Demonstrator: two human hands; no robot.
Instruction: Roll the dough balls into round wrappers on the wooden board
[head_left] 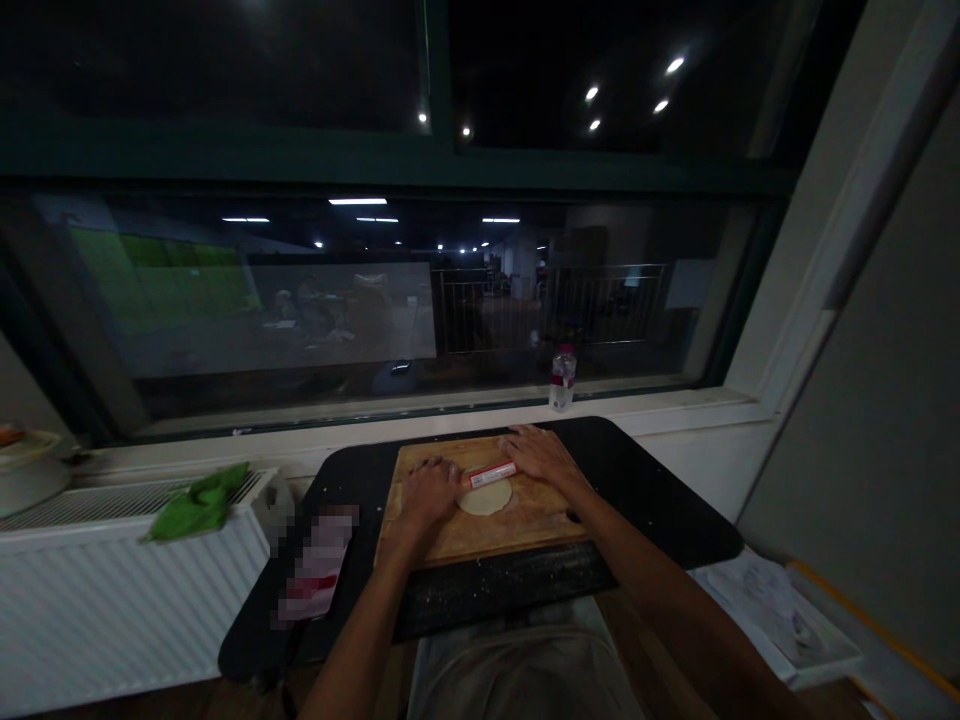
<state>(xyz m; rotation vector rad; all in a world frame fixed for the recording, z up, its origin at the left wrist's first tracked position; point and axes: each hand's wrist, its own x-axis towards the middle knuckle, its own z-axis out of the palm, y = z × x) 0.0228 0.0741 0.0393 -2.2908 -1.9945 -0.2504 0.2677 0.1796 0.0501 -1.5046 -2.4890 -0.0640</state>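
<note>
A flat round piece of pale dough [485, 497] lies on a wooden board [480, 535] on a small black table [652, 500]. A rolling pin with a red and white middle [491, 475] rests across the dough's far edge. My left hand [429, 492] lies flat with fingers stretched out on the pin's left end. My right hand [541, 452] lies flat and open on its right end.
A small water bottle [562, 378] stands on the window sill behind the table. A green cloth [199, 505] lies on the white radiator [112, 590] at left, with a bowl [26, 465] further left. A blurred-out item [319, 565] sits on the table's left part. Papers [772, 600] lie low at right.
</note>
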